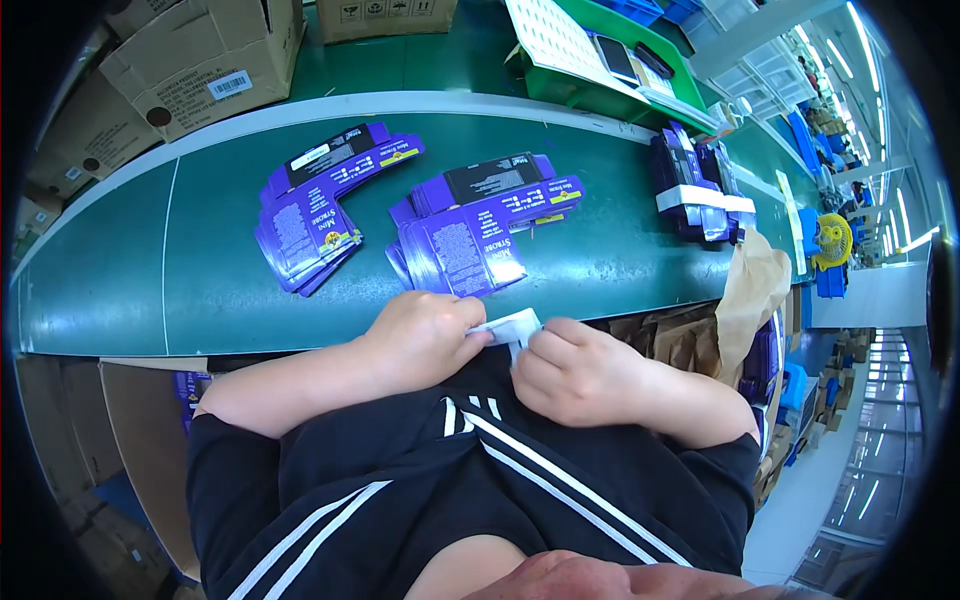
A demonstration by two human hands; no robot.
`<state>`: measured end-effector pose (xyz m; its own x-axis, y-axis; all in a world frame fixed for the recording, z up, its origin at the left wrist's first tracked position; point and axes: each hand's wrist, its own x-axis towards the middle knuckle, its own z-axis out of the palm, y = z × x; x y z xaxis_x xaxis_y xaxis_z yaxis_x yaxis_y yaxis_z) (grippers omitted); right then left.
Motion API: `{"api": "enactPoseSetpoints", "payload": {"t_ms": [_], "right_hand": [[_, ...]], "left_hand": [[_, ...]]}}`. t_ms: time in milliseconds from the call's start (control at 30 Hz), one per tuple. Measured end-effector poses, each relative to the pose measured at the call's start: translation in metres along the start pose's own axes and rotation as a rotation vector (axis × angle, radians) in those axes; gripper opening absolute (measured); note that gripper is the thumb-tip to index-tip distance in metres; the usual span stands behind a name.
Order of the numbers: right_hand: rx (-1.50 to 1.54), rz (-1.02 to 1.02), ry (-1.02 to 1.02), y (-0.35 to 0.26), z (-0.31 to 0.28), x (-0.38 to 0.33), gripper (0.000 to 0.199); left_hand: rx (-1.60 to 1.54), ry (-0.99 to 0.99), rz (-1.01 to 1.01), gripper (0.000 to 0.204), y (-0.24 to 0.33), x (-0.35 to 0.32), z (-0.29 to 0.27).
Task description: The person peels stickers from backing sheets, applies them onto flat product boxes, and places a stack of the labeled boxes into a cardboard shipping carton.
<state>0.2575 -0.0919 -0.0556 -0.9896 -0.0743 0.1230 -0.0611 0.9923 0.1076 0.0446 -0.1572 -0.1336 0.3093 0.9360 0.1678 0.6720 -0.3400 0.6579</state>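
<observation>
Close to my chest, at the near edge of the green bench, both hands are closed on a small whitish strip (512,326) that looks like folded paper or label backing. My left hand (428,335) pinches its left end. My right hand (580,375) grips the other end, where part of the strip hangs down beside the fingers. Just beyond lies a fanned stack of flat purple printed cartons (465,250). A second stack of flat purple cartons (308,228) rests to its left. The fingertips partly hide the strip.
Purple carton bundles (700,195) with a white band sit at the right. A green bin (600,75) holding papers and a phone stands behind. Brown cardboard boxes (205,60) line the back left. Brown paper (755,290) rises by the bench's right front edge.
</observation>
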Motion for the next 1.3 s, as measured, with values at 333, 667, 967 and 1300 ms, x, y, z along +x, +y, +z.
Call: {"api": "enactPoseSetpoints", "payload": {"t_ms": [333,667,967,1300], "right_hand": [[1.182,0.979,0.717,0.094,0.01,0.015,0.045],[1.118,1.178,0.589,0.13,0.089,0.059,0.053],[1.057,1.177,0.512,0.129,0.095,0.063,0.052],[0.992,1.163,0.492,0.13,0.099,0.063,0.051]], "left_hand": [[0.194,0.084,0.144,0.024,-0.028,0.042,-0.055],[0.249,0.273,-0.061,0.052,-0.067,0.059,-0.023],[0.229,0.269,-0.078,0.057,-0.069,0.057,-0.021],[0.345,0.251,0.01,0.054,-0.067,0.059,-0.023]]}}
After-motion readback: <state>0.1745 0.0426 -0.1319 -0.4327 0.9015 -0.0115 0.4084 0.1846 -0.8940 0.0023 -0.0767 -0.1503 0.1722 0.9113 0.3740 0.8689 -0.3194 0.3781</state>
